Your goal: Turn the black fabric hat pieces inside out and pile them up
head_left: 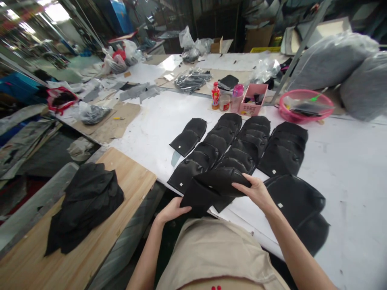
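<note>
A black sewn piece (201,197), which looks like leather or vinyl, is stretched between my two hands at the table's front edge. My left hand (172,210) pinches its lower left corner. At its upper right end, my right hand (254,189) grips the rim between thumb and fingers. Beyond it, overlapping rows of similar black pieces (193,163) lie on the white table (145,133), several with a small white tag. Two more black pieces (294,197) lie to the right of my right hand.
Farther back stand a red bottle (215,96), a glass jar (224,103), a pink box (253,100) and a pink basin (306,105). Black cloth (87,205) lies on a wooden board (133,177) at left. Large grey bags (335,60) fill the back right.
</note>
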`<move>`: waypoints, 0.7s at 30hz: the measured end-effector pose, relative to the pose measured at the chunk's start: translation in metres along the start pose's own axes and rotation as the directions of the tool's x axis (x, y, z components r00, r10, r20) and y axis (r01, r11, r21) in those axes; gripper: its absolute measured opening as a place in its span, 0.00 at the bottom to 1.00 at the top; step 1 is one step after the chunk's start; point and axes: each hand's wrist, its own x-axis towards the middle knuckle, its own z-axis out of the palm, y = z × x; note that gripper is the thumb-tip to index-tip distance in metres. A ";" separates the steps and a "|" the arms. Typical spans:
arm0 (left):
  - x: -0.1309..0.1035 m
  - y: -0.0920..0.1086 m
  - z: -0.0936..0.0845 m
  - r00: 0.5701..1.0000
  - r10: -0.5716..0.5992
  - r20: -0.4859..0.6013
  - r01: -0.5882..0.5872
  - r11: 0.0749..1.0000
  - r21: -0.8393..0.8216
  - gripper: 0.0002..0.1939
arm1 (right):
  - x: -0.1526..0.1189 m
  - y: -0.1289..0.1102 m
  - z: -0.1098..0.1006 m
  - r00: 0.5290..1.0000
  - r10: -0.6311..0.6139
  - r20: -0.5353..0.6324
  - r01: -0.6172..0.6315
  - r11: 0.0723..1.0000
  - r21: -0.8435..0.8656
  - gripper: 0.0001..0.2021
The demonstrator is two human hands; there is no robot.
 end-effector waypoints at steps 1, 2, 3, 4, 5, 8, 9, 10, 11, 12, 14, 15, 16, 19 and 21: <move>-0.002 0.002 0.001 1.000 -0.013 -0.001 0.013 0.998 -0.055 0.18 | 0.000 0.003 0.001 1.000 -0.008 -0.009 0.008 1.000 -0.013 0.11; -0.003 0.005 0.002 1.000 -0.025 0.001 0.025 0.994 -0.111 0.17 | 0.001 0.005 0.004 1.000 -0.013 -0.007 0.013 1.000 -0.022 0.11; -0.003 0.010 0.005 1.000 -0.031 0.000 0.031 0.986 -0.165 0.17 | 0.001 0.008 0.008 1.000 -0.012 -0.001 0.012 1.000 -0.023 0.12; -0.002 0.015 0.010 1.000 -0.029 -0.004 0.028 0.977 -0.212 0.17 | 0.001 0.010 0.013 1.000 -0.003 0.003 0.003 1.000 -0.010 0.13; -0.001 0.021 0.016 1.000 -0.015 -0.012 0.012 0.968 -0.252 0.17 | 0.001 0.012 0.020 1.000 0.016 0.006 -0.016 1.000 0.020 0.15; 0.006 0.043 0.041 0.996 0.091 -0.019 -0.092 0.937 -0.338 0.20 | -0.001 0.017 0.043 0.993 0.111 0.039 -0.116 0.974 0.194 0.20; 0.007 0.050 0.049 0.989 0.146 -0.005 -0.137 0.922 -0.362 0.21 | -0.002 0.019 0.049 0.988 0.141 0.064 -0.153 0.954 0.258 0.21; 0.008 0.057 0.055 0.979 0.202 0.010 -0.184 0.907 -0.379 0.23 | -0.002 0.021 0.055 0.982 0.167 0.092 -0.188 0.930 0.316 0.21; 0.007 0.062 0.059 0.968 0.252 0.011 -0.228 0.893 -0.388 0.23 | -0.003 0.024 0.059 0.975 0.189 0.117 -0.219 0.905 0.366 0.22; 0.007 0.065 0.061 0.957 0.290 -0.014 -0.273 0.882 -0.384 0.23 | -0.003 0.026 0.062 0.969 0.208 0.137 -0.246 0.880 0.407 0.22; 0.008 0.065 0.057 0.929 0.317 -0.189 -0.364 0.872 -0.327 0.20 | -0.002 0.032 0.065 0.957 0.240 0.163 -0.289 0.835 0.469 0.23; 0.010 0.061 0.051 0.892 0.311 -0.329 -0.403 0.876 -0.265 0.18 | -0.001 0.035 0.065 0.954 0.250 0.169 -0.301 0.817 0.492 0.23; 0.013 0.054 0.044 0.826 0.299 -0.478 -0.427 0.885 -0.185 0.17 | -0.001 0.037 0.064 0.952 0.255 0.171 -0.307 0.803 0.512 0.23; 0.030 0.027 0.023 0.604 0.251 -0.756 -0.384 0.923 0.000 0.22 | 0.000 0.041 0.064 0.947 0.264 0.182 -0.321 0.778 0.540 0.22; 0.040 0.009 0.016 0.651 0.153 -0.744 -0.330 0.939 -0.095 0.29 | 0.000 0.041 0.064 0.943 0.274 0.188 -0.332 0.778 0.533 0.22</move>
